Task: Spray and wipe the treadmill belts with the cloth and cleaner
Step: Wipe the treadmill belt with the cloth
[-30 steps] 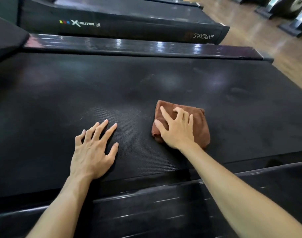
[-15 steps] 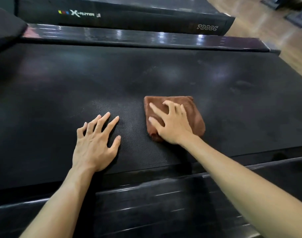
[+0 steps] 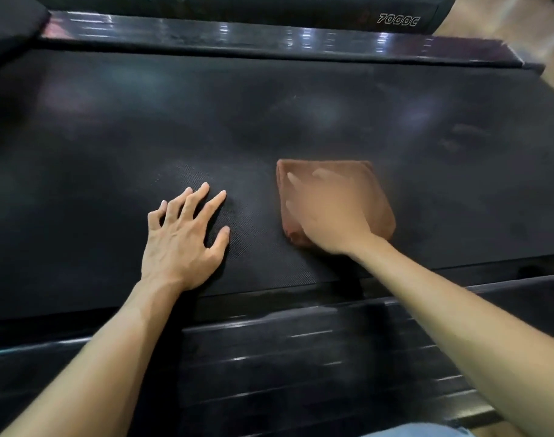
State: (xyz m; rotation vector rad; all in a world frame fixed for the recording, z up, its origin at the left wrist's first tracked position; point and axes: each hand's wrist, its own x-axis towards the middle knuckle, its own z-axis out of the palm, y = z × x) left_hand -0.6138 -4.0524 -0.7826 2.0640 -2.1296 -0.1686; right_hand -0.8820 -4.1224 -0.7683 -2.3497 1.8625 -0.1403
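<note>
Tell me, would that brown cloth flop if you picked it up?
Probably yes. The folded brown fabric cloth looks soft and thick, so it would likely droop and unfold. It seems light, lying flat under the right hand. On the textured black treadmill belt it probably drags rather than slips.

Wooden floor point(image 3: 502, 14), neighbouring black treadmill point(image 3: 300, 7)

1. The cloth point(image 3: 376, 197) lies on the treadmill belt point(image 3: 300, 115).
2. The right hand point(image 3: 329, 216) rests on the cloth.
3. The left hand point(image 3: 181, 241) lies flat on the belt, left of the cloth, apart.
</note>
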